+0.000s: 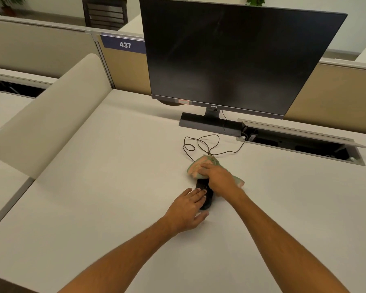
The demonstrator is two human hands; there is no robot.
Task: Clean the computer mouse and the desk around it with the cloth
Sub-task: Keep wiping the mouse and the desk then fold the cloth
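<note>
A black computer mouse [205, 194] lies on the white desk [114, 176] in front of the monitor. My left hand [188, 210] grips its near end, fingers on its left side and thumb below. My right hand [218, 178] presses a green and pink cloth [195, 168] onto the mouse's far end, and the cloth covers that end. The thin mouse cable [201, 144] loops over the desk behind the cloth.
A dark monitor [230, 58] on a black base [201, 121] stands behind the mouse. An open cable tray [304, 142] is set in the desk at the right. Beige partitions [51, 115] border the desk at left and back.
</note>
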